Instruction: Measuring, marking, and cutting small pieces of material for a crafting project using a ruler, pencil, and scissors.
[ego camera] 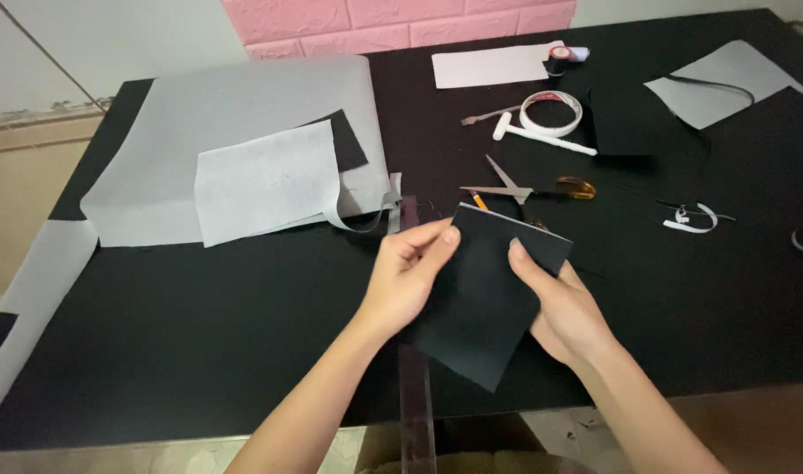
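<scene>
Under both hands | black sheet (485,290) hides ruler (416,395) mid, pencil (480,201) mostly

A black table (200,351) held large grey sheets (243,149) at its far left. Scissors (529,187), a tape roll (552,112), a white-handled tool (542,137) and a clear ruler (415,395) lay on it, with paper scraps (717,83) toward the right.

Black card (480,307), black surface (200,351), pale grey sheets (243,123), pink brick-patterned wall (401,22), scissors (529,187) with amber handles, white tape roll (552,112)
</scene>
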